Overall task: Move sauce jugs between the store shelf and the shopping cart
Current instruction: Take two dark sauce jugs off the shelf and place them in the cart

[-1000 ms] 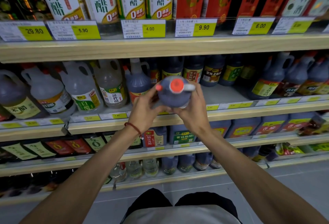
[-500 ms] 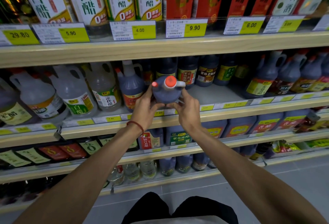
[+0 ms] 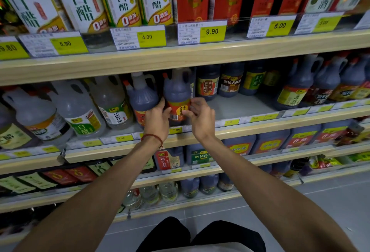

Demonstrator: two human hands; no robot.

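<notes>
A dark sauce jug [image 3: 177,91] with a red-orange label and an orange cap stands upright on the middle shelf [image 3: 236,109], next to a matching dark jug [image 3: 141,95] on its left. My left hand [image 3: 158,117] grips its lower left side, thumb across the label. My right hand [image 3: 200,116] is at its lower right side, curled fingers and thumb on the label. The shopping cart is out of view.
Clear vinegar jugs [image 3: 80,111] fill the shelf to the left. Dark bottles [image 3: 230,79] stand at the back and dark jugs [image 3: 296,89] to the right, with bare shelf between them. Tall bottles line the top shelf [image 3: 180,57]; more jugs sit on lower shelves [image 3: 270,141].
Both hands carried the jug forward from in front of the shelf and turned it upright; it now stands on the middle shelf beside the matching jug.
</notes>
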